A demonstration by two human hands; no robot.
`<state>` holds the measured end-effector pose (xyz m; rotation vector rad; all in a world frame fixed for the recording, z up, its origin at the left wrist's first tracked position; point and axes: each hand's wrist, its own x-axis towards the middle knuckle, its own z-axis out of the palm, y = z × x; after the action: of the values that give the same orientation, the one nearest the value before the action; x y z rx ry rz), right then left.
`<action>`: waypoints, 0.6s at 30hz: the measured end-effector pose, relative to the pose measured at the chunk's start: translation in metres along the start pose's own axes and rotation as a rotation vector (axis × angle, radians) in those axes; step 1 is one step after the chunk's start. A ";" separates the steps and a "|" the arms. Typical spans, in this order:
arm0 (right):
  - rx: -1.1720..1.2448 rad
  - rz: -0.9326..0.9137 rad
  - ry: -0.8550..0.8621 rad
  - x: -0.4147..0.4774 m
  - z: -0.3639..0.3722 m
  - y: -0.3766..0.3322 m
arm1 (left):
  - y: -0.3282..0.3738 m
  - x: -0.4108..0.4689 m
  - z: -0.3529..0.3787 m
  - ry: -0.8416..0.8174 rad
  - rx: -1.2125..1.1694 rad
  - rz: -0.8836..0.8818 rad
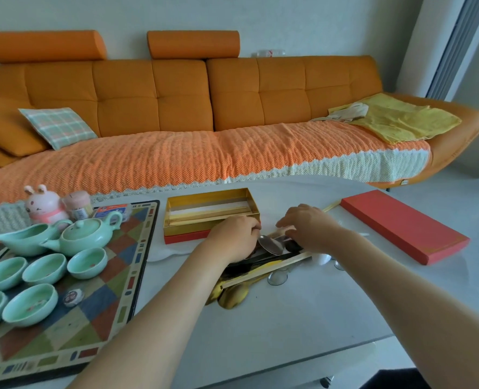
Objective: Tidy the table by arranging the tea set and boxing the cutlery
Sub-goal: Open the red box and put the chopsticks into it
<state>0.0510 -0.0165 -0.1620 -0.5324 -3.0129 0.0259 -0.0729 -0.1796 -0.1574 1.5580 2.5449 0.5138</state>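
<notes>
A gold-lined open box (210, 211) with a red base sits mid-table, chopsticks lying inside. Just in front of it lies a pile of cutlery (260, 265): dark handles, pale chopsticks, gold spoons (232, 296). My left hand (234, 238) rests curled on the pile beside a silver spoon (270, 245). My right hand (308, 224) reaches over the pile, fingers pinching the spoon's handle end. The red box lid (404, 226) lies to the right. On the patterned tray (115, 304) at left stand a celadon teapot (87, 234), a pitcher (28, 238) and several cups (87, 262).
A pink rabbit figure (43, 204), a small jar (77, 203) and a card box (112, 210) stand behind the tray. Clear suction cups (277, 277) lie by the cutlery. An orange sofa (176, 108) runs behind the table. The table's near edge (317, 357) is close.
</notes>
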 end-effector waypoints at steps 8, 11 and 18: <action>0.002 -0.037 0.066 0.011 0.001 -0.009 | 0.000 0.003 0.003 0.018 0.034 -0.009; 0.035 -0.025 0.087 0.014 -0.003 -0.013 | -0.005 0.004 0.003 0.063 0.027 0.002; 0.226 -0.049 0.243 0.016 -0.010 -0.020 | -0.018 -0.002 -0.012 0.267 -0.020 0.017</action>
<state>0.0303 -0.0300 -0.1502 -0.4066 -2.7379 0.2739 -0.0906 -0.1913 -0.1528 1.6019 2.7079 0.7960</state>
